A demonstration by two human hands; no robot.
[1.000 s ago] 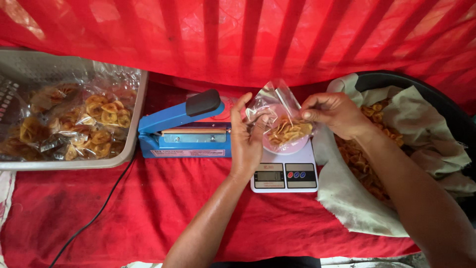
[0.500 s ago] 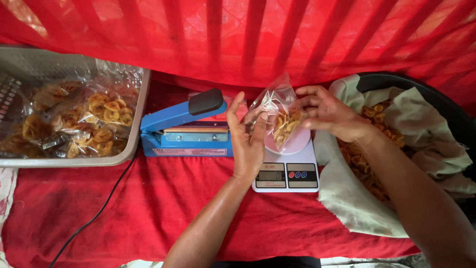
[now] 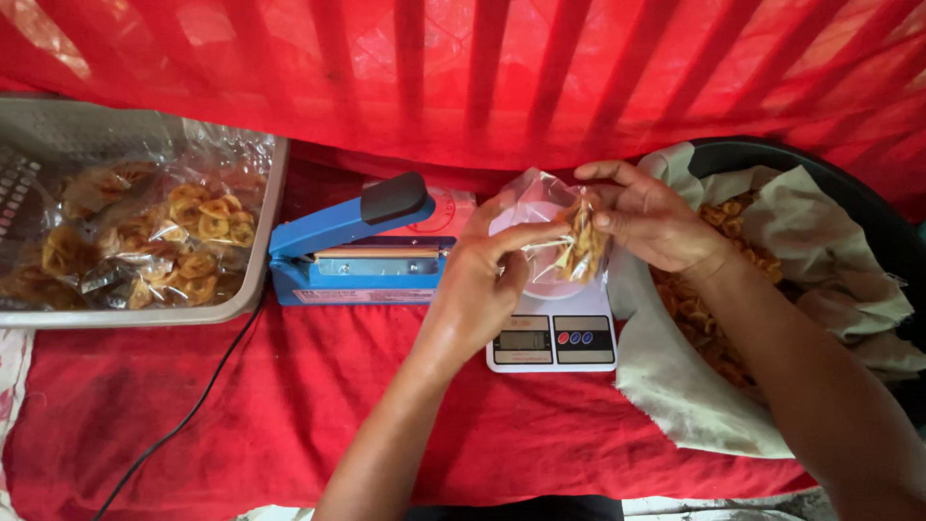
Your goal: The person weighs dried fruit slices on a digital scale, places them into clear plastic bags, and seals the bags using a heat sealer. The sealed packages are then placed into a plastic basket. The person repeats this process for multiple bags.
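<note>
— The clear snack bag [image 3: 558, 232], who's got it?

— Both hands. The left hand [image 3: 477, 289] pinches its left side, thumb and forefinger closed on the plastic near the mouth. The right hand [image 3: 651, 224] grips the right edge, fingers curled against the film. The bag sits tilted between them, lifted off the white kitchen scale [image 3: 552, 333] and hanging just above its platform.

— What's in it?

— A small heap of golden fried chips [image 3: 582, 246], bunched towards the right side of the bag. The top looks unsealed to me, though the film is crumpled and I can't see the mouth clearly.

— So which stage is this?

— I'd judge the portion is weighed and the bag is being gathered shut. The blue heat sealer [image 3: 352, 249] lies just to the left of the scale, its arm raised, black cord [image 3: 183, 420] trailing towards the near edge of the red cloth [image 3: 241, 425].

— And next?

— My guess: flatten the mouth, keep the chips low, and carry it left so the open edge lies straight across the sealing bar. Any chip or crease caught in that line would spoil the seam.

— Around all that?

— A dark tub lined with cloth [image 3: 694, 386] at right, holding loose chips. A grey tray [image 3: 265, 241] of filled packets at far left.
</note>
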